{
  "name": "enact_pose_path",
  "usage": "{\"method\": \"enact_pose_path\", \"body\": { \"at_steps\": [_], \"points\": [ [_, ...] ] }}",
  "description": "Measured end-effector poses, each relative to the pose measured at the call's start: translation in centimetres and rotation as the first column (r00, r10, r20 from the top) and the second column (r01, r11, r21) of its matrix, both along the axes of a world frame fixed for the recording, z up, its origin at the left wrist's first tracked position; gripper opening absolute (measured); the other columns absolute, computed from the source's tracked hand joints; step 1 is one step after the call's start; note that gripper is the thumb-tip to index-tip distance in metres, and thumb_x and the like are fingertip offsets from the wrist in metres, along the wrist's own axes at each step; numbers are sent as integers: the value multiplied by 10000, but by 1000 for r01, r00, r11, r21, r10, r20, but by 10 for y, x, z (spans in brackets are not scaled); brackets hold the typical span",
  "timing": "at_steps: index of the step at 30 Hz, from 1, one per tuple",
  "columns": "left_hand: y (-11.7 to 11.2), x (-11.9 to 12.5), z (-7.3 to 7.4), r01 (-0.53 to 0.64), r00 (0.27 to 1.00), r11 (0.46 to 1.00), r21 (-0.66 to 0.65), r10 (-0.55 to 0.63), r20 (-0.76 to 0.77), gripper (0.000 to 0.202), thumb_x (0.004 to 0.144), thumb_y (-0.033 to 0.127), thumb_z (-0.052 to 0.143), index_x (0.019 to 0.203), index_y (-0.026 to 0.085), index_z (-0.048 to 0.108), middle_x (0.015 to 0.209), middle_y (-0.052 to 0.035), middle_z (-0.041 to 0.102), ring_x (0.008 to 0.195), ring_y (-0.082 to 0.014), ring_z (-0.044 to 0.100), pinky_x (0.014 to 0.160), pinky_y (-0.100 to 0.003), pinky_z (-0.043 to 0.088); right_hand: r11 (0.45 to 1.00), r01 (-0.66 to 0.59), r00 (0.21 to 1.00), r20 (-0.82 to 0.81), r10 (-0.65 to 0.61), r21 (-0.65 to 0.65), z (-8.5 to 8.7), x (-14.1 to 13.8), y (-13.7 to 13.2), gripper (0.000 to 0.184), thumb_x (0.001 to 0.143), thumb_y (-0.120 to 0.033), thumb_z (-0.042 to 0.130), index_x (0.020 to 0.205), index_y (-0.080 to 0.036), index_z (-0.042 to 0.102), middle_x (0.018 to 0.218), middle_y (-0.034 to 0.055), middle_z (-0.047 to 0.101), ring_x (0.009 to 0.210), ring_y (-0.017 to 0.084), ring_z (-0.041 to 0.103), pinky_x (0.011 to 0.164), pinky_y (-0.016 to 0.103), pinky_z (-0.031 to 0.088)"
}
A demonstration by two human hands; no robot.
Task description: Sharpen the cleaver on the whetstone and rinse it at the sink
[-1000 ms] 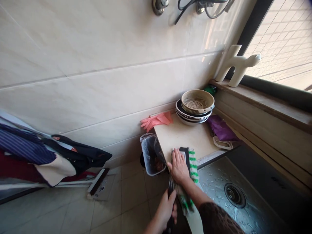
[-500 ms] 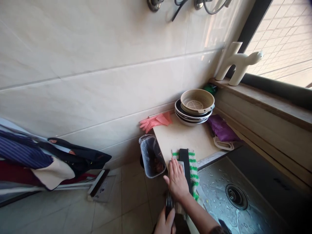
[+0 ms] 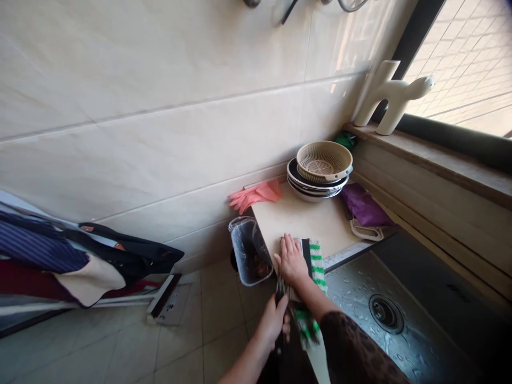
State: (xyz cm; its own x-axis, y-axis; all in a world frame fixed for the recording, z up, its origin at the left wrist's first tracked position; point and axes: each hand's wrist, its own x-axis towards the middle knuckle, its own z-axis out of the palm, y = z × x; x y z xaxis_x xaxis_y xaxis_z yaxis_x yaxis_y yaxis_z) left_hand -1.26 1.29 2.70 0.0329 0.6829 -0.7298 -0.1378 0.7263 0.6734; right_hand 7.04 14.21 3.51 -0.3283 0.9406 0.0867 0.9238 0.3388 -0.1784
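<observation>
A black-handled knife [image 3: 279,290] is held by my left hand [image 3: 272,322], its fingers wrapped around the handle. My right hand [image 3: 293,262] lies flat with fingers stretched out, pressing down on the knife's blade, which is mostly hidden beneath it. Under the blade is a dark flat bar [image 3: 306,257] that looks like a sharpening stone. It rests on a green-and-white striped cloth [image 3: 317,266] at the counter's near edge, beside the sink. Part of the cloth hangs toward me below my right forearm.
The wet sink [image 3: 360,290] lies to the right. On the counter [image 3: 276,224] stand stacked bowls [image 3: 294,186] topped by a beige colander [image 3: 325,160]. Pink gloves [image 3: 258,196] and a purple bag [image 3: 364,205] lie nearby. A waste bin [image 3: 244,240] stands left of the counter.
Both hands have moved forward, away from me, along the dark bar together with the knife. The near part of the striped cloth now shows below my right forearm. The view has tilted slightly.
</observation>
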Motion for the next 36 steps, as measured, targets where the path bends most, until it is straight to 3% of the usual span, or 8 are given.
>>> {"method": "enact_pose_path", "body": {
  "at_steps": [2,6,12,18,23,28,33,36],
  "points": [
    [-1,-1,1,-3,1000,1000,10,3,24,791,596,878,570,1048,239,457,474,134,385,351,-79,295,366,-220,330,1000,-5,1000,-1,5,7,0,0,0,634,1008,-454,370,1448,1,414,1565,218,306,1454,320,296,1164,470,291],
    [-24,-4,-12,28,999,1000,-10,-28,-43,740,603,855,608,981,228,505,436,116,377,340,-79,318,373,-212,273,992,-28,999,-24,31,119,-13,1,-26,671,986,-508,399,1449,-22,426,1575,223,284,1469,324,257,1168,472,279],
    [6,-2,-1,22,1000,1000,-15,-22,12,775,662,835,574,1124,222,470,482,130,390,342,-70,312,388,-206,332,1000,23,1000,11,-22,-18,-2,2,6,605,1009,-413,350,1455,-7,407,1563,232,302,1458,325,283,1157,505,284],
    [-14,-2,-5,41,998,999,26,-39,-54,715,695,697,690,1183,203,522,504,76,480,380,-118,443,440,-251,409,993,-36,999,7,35,109,-12,4,-20,660,990,-504,378,1437,-24,448,1570,216,299,1466,328,261,1165,486,274],
    [7,5,5,19,1000,1000,-19,-19,16,694,727,772,573,1125,212,471,470,133,378,340,-83,305,374,-215,345,1000,21,998,55,-20,-22,3,5,5,607,1005,-401,379,1450,12,404,1561,232,303,1452,328,295,1158,487,299],
    [-23,-1,-14,49,998,998,28,-48,-34,745,654,805,620,1080,207,497,457,107,407,373,-96,394,396,-197,315,991,-29,999,21,27,132,-12,8,-25,652,997,-488,373,1444,-16,433,1568,218,301,1466,327,262,1167,490,278],
    [8,3,0,72,997,997,6,-72,9,752,664,845,552,1068,218,455,470,134,377,337,-75,313,365,-207,332,999,48,997,64,-49,8,1,9,2,606,1002,-403,400,1441,14,417,1560,227,313,1455,338,284,1157,484,295],
    [4,1,1,79,997,997,-9,-79,-3,738,677,832,555,1082,224,453,469,135,386,336,-73,324,368,-197,327,999,51,997,49,-52,16,0,10,-2,608,995,-399,413,1441,14,418,1564,225,308,1458,337,276,1161,484,287]
  ]
}}
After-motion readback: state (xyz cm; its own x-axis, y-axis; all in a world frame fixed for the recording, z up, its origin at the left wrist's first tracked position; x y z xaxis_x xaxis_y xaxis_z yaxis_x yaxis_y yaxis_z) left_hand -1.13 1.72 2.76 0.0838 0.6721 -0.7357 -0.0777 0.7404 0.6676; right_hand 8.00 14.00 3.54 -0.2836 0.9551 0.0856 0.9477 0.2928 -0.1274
